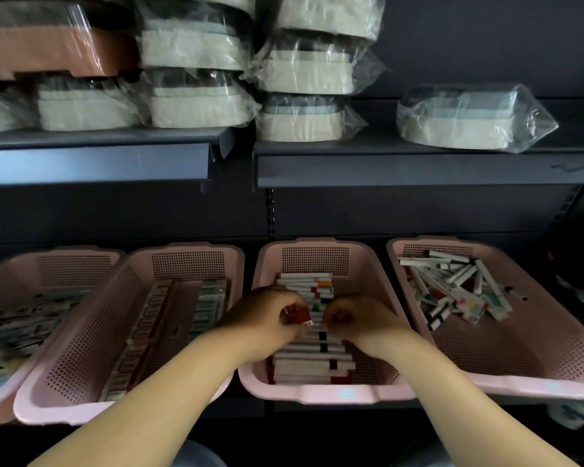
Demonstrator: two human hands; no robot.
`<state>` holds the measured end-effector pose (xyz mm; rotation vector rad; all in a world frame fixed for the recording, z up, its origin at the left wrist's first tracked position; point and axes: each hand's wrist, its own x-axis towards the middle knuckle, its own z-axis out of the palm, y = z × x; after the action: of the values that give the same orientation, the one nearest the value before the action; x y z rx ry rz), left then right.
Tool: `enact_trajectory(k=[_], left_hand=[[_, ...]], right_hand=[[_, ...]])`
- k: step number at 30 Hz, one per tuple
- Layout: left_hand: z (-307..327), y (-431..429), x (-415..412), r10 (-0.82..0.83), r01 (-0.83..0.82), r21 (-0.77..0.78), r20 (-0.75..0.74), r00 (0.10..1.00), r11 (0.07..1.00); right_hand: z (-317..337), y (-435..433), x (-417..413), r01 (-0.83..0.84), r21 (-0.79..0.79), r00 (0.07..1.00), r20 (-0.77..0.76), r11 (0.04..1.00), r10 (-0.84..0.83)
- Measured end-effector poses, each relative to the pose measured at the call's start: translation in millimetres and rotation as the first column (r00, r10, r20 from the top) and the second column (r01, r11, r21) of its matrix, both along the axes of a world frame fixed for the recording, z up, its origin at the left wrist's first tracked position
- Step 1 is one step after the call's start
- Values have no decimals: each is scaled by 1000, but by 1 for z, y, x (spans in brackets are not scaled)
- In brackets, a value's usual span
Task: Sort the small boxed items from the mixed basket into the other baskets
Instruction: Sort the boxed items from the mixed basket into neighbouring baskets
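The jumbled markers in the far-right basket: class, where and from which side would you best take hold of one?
Take a top marker by its mid-barrel, pinching across its width from above; the loose markers lie flat and crisscrossed in the far-right basket, so ends are likely trapped.

Left hand (267, 318) covered most of the red box (296, 314); label too small to read. Right hand (354, 320) was curled, fingertips tucked under, so contents couldn't be told. Both hands hid the mid rows of the centre basket (321, 396). Far-left basket (0, 399) was cut by the frame edge, its contents blurred. Top-shelf wrapped packs (196, 45) were cut off at the top edge.
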<state>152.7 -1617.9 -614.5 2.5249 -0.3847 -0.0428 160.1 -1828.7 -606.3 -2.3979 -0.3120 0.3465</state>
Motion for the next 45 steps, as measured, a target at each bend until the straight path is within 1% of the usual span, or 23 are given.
enact_trajectory(k=[1, 3, 4, 6, 9, 12, 14, 16, 18, 19, 20, 22, 24, 26, 27, 28, 30, 34, 36, 38, 40, 42, 45], left_hand=[[1, 0, 0, 11, -10, -30, 31, 999, 1000], [4, -2, 0, 31, -23, -89, 84, 996, 996], [6, -3, 0, 41, -30, -103, 112, 993, 994], [11, -5, -2, 55, -38, -110, 155, 986, 993], [18, -6, -6, 46, -28, -80, 226, 973, 996], [22, 0, -9, 60, -47, -56, 273, 960, 997], [26, 9, -9, 87, -66, -86, 259, 962, 994], [33, 22, -13, 108, -82, -115, 246, 963, 990], [39, 36, -18, 130, -111, -91, 250, 960, 990], [40, 44, -19, 143, -126, -82, 239, 960, 989], [42, 51, -21, 165, -144, -103, 233, 958, 984], [44, 70, -23, 217, -181, -224, 147, 965, 958], [46, 90, -22, 221, -195, -371, 29, 975, 908], [48, 112, -26, 190, -196, -432, -58, 980, 880], [49, 122, -28, 183, -194, -412, -65, 981, 890], [48, 132, -31, 187, -196, -408, -63, 980, 892], [46, 152, -36, 253, -248, -339, -30, 967, 907], [41, 182, -47, 368, -351, -218, 44, 929, 911], [38, 190, -54, 379, -366, -132, 87, 921, 921], [33, 199, -58, 394, -389, -60, 106, 913, 919], [26, 209, -61, 409, -410, -14, 95, 908, 912], [19, 219, -63, 423, -425, 53, 59, 904, 903], [13, 235, -66, 414, -416, 213, 54, 909, 884]], right_hand=[[1, 1, 0, 20, 112, 999, -31, 993, -17], [1, 6, -1, 67, 348, 993, -112, 935, -30], [2, 8, -1, 87, 425, 991, -132, 901, -33], [6, 14, -2, 108, 494, 990, -136, 863, -46], [11, 25, -2, 143, 526, 988, -125, 838, -90], [17, 36, 1, 136, 570, 990, -118, 810, -83], [20, 44, 4, 110, 581, 993, -91, 807, -70], [23, 54, 7, 98, 621, 994, -101, 778, -45], [24, 66, 9, 81, 669, 994, -108, 739, -11], [24, 73, 10, 60, 669, 996, -94, 741, 4], [25, 80, 12, 22, 652, 998, -59, 758, 22], [26, 97, 14, -70, 633, 997, 31, 771, 66], [28, 115, 17, -135, 652, 991, 99, 746, 93], [29, 136, 17, -201, 666, 980, 133, 718, 151], [30, 144, 17, -236, 656, 972, 150, 717, 182], [29, 152, 17, -275, 616, 962, 174, 738, 212], [27, 169, 18, -341, 516, 940, 199, 786, 277], [22, 201, 16, -394, 406, 918, 223, 824, 329], [18, 217, 15, -393, 255, 908, 263, 884, 327], [12, 233, 14, -391, 72, 890, 282, 917, 357], [7, 247, 14, -400, -66, 878, 259, 914, 403], [3, 258, 12, -402, -166, 872, 233, 901, 431], [-10, 270, 12, -385, -233, 884, 186, 893, 430]])
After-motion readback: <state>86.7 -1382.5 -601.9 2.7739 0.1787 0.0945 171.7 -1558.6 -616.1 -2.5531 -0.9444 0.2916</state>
